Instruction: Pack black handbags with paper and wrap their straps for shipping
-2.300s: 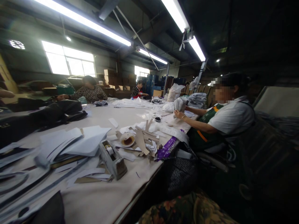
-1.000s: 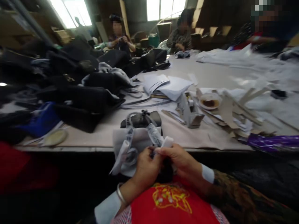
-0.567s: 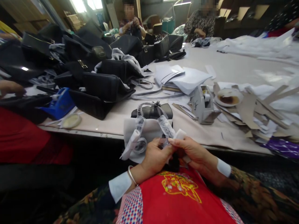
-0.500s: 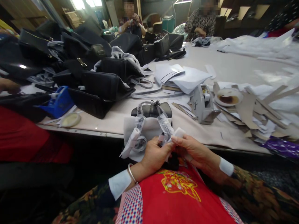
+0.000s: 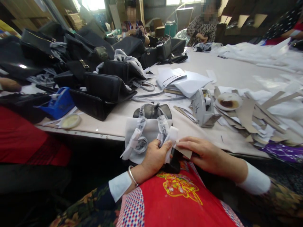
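Note:
A black handbag lies at the table edge in front of me, a whitish sheet over its near side. Clear plastic film wraps its handles. My left hand is closed on a white foam strip folded around the right handle end, thumb on top. Beside it, my right hand pinches a flat beige card-like piece; some of its fingers are hidden. Another white foam roll and a coil of plastic-wrapped strap lie at the bag's left.
Black bags are piled at left, near a blue tape dispenser. A grey tape dispenser, a dish of brown stuff and cardboard scraps lie at right. White papers sit behind. Other people work around the table.
My right hand has drawn away to the right from the white foam and now has the beige piece between its fingers. My left hand keeps hold; the foam strip stands more upright.

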Action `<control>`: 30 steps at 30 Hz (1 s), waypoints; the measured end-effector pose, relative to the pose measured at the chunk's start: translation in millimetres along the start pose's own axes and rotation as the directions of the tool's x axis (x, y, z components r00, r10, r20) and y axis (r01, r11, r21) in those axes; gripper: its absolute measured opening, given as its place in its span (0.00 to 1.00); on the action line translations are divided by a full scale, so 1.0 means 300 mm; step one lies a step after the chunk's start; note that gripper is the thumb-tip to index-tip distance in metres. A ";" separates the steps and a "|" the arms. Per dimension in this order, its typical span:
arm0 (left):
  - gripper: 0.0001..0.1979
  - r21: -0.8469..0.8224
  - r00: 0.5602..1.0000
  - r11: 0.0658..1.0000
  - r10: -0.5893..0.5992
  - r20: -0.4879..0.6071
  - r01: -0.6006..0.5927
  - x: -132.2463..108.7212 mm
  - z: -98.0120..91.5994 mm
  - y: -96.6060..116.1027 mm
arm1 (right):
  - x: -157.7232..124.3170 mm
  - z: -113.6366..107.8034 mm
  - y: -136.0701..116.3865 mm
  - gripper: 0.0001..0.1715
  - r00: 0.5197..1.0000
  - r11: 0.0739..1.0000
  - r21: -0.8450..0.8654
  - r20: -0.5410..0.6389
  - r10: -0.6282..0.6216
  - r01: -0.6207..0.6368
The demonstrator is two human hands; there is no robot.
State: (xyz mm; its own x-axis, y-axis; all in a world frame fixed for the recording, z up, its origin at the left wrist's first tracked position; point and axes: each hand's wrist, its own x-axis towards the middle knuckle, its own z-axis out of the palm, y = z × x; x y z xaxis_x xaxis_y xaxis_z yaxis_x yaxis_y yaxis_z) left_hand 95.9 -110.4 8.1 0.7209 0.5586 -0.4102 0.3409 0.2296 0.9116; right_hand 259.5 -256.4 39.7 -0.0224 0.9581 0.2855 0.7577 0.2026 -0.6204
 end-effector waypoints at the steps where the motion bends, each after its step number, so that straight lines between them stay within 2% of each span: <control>1: 0.20 0.008 1.000 1.000 0.006 -0.007 -0.006 0.001 0.000 -0.002 | 0.020 -0.013 0.002 0.17 0.999 0.999 -0.027 -0.021 -0.042 0.042; 4: 0.19 0.077 0.999 0.996 0.040 -0.035 -0.038 0.006 0.003 -0.009 | 0.100 -0.049 -0.002 0.14 0.988 0.981 -0.120 -0.007 -0.153 0.151; 9: 0.16 0.263 0.976 0.949 0.201 -0.080 -0.174 0.009 0.002 -0.014 | 0.256 -0.077 -0.008 0.10 0.947 0.938 -0.201 0.215 -0.238 0.281; 12: 0.11 0.417 0.929 0.863 0.355 -0.101 -0.285 0.009 -0.005 -0.023 | 0.326 -0.069 0.008 0.07 0.925 0.955 -0.146 0.324 -0.200 0.258; 16: 0.05 0.552 0.870 0.741 0.490 -0.056 -0.382 0.005 -0.013 -0.038 | 0.383 -0.046 0.018 0.08 0.876 0.973 -0.060 0.449 -0.174 0.224; 18: 0.06 0.565 0.867 0.728 0.497 -0.045 -0.388 -0.002 -0.017 -0.038 | 0.394 -0.032 0.015 0.11 0.870 0.974 -0.014 0.453 -0.194 0.224; 22: 0.06 0.519 0.909 0.785 0.415 -0.036 -0.338 -0.015 -0.030 -0.027 | 0.384 -0.009 0.011 0.15 0.918 0.987 0.048 0.364 -0.159 0.152; 26: 0.10 0.424 0.931 0.846 0.365 -0.019 -0.323 0.002 -0.039 -0.020 | 0.368 0.005 0.017 0.14 0.941 0.991 0.085 0.314 -0.124 0.102; 30: 0.08 0.392 0.946 0.868 0.325 0.016 -0.305 0.026 -0.044 -0.016 | 0.364 0.004 0.027 0.12 0.939 0.988 0.099 0.310 -0.147 0.121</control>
State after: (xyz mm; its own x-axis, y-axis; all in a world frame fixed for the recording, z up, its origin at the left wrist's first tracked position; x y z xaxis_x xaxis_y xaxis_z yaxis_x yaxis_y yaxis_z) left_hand 92.0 -96.6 0.9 0.8020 0.5902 -0.0919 0.3126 -0.2837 0.9065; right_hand 262.5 -150.1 65.0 -0.3345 0.9330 0.1326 0.6807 0.3365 -0.6507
